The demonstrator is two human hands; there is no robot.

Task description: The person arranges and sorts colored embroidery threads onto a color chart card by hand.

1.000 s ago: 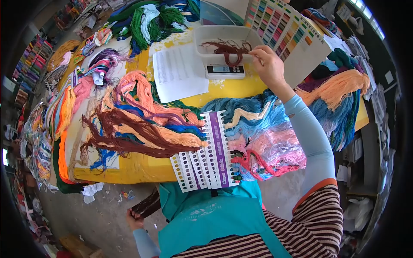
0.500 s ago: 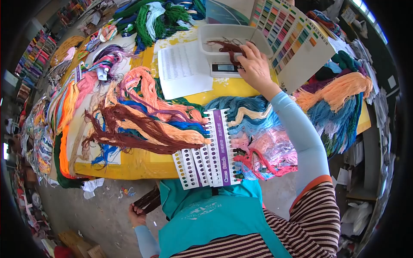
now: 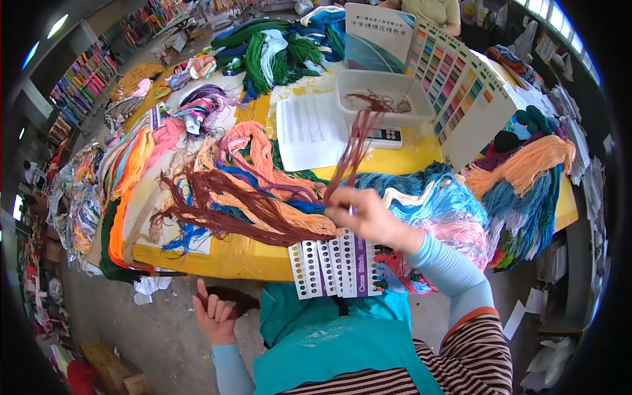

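Several reddish-brown thread strands (image 3: 356, 146) are pinched in my right hand (image 3: 372, 216), above the table's front part. They stretch up toward a clear plastic tub (image 3: 385, 118) with loose brown thread in it, which rests on a digital scale (image 3: 388, 136). Below my right hand lie white punched thread cards (image 3: 332, 270), partly covered by the hand. A brown skein (image 3: 227, 197) lies to its left across the peach one. Low at the left, past the table edge, my left hand (image 3: 216, 319) has curled fingers around a dark brown thread bundle (image 3: 240, 300).
A printed sheet (image 3: 309, 128) lies left of the tub. An upright colour chart (image 3: 454, 85) stands behind and right. Blue and pink skeins (image 3: 454, 204) cover the right side, orange ones (image 3: 122, 210) the left. Another person's torso (image 3: 438, 12) shows behind the table.
My right hand has left the tub and come toward me, drawing out reddish-brown strands. My left hand has risen slightly with the dark bundle. The camera view has shifted.
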